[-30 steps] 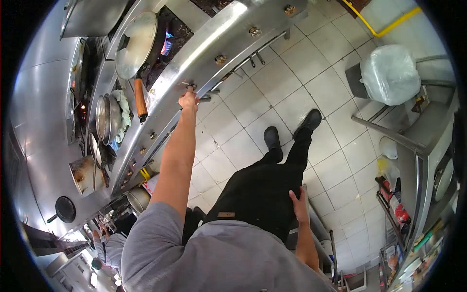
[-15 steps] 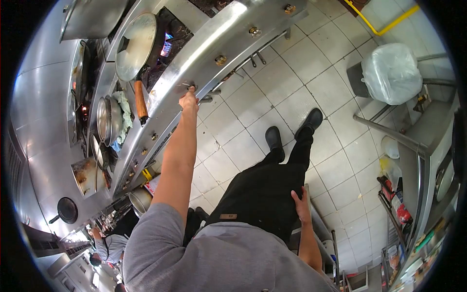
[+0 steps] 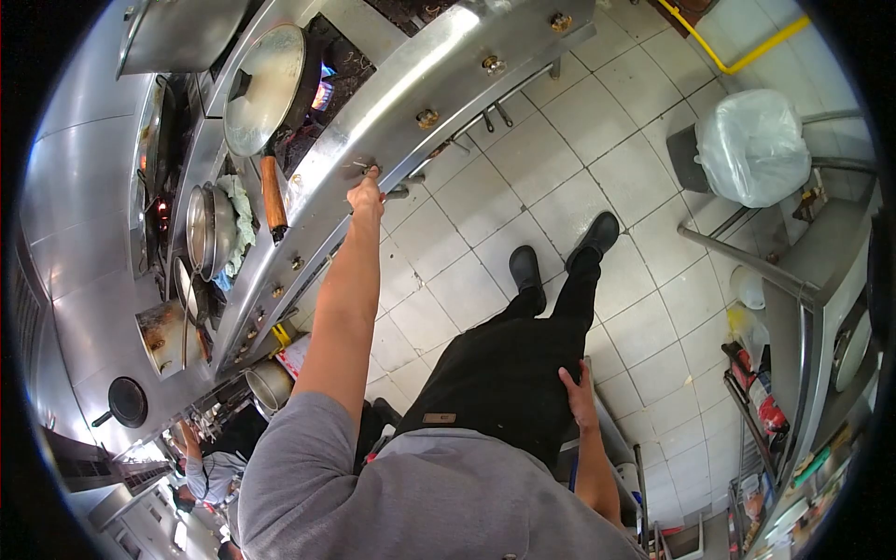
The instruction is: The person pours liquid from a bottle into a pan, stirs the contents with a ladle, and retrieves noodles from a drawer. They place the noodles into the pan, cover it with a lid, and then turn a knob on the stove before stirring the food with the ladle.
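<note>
My left arm stretches forward to the steel front panel of a stove. The fingers of my left hand are closed on a burner knob, which they mostly cover. Above and left of it, a pan with a glass lid sits on the stove, its wooden handle pointing back toward me. A flame shows beside the pan. My right hand hangs at my side against the black apron, fingers apart and holding nothing.
Stacked metal pans and a cloth lie left of the handle. A large pot stands at upper left. A lined bin and a steel table are right. Another person works at lower left.
The flame beside the pan looks slightly larger and brighter. My left hand stays on the knob, and my right hand has barely moved.
</note>
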Motion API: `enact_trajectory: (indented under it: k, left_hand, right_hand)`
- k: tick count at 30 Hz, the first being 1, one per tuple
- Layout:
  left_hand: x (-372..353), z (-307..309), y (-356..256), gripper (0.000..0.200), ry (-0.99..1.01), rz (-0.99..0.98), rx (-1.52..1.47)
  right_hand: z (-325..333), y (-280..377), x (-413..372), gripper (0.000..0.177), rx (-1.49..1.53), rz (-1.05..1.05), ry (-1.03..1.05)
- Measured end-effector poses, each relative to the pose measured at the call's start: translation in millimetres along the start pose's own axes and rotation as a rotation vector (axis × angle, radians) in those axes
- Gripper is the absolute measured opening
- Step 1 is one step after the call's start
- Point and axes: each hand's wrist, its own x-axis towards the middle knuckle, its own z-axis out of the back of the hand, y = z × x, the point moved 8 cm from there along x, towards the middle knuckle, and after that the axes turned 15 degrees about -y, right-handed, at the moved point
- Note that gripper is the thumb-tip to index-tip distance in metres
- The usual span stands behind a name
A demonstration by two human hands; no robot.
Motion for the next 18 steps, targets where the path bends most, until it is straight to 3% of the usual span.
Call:
enact_trajectory:
  k: [14, 18]
  left_hand:
    - [-31, 19, -24, 0.046, -0.097, -0.109, 0.077]
    - [-8, 10, -18, 0.045, -0.136, -0.164, 0.128]
  right_hand:
    - [0, -11, 9, 0.085, 0.019, 0.009, -0.007]
    - [0, -11, 12, 0.085, 0.017, 0.003, -0.009]
